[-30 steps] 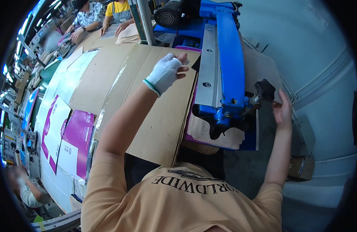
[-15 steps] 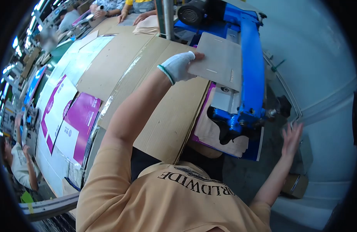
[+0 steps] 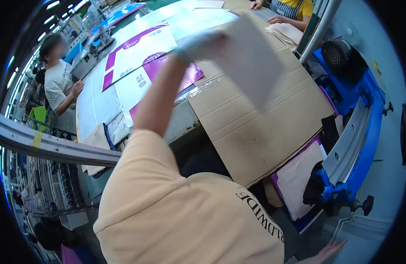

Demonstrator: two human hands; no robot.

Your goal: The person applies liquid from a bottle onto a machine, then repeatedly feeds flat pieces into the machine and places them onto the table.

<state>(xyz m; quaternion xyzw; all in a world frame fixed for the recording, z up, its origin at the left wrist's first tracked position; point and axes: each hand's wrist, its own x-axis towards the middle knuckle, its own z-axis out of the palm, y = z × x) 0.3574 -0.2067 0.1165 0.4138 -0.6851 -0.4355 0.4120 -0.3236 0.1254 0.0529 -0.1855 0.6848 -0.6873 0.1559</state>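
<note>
My left hand [image 3: 206,45], in a white glove and smeared by motion, grips one edge of a light grey sheet [image 3: 256,61]. The sheet hangs in the air over the cardboard [image 3: 260,136] on the table. At the bottom right my right hand [image 3: 329,251] is bare, its fingers stretched out, touching nothing. Above it stands the blue machine [image 3: 365,149] with a metal bar and black knobs. Beneath the machine's near end lies a stack of pale sheets [image 3: 299,180].
Purple and white printed sheets [image 3: 141,48] lie on the table's left part. One person [image 3: 58,83] stands at the left; another [image 3: 295,13] works at the far side near pale sheets [image 3: 284,34]. A metal rail [image 3: 58,145] crosses the lower left.
The view has swung left. My left hand has taken the grey sheet out from the blue machine and carried it left over the table. My right hand has moved away from the machine's knob.
</note>
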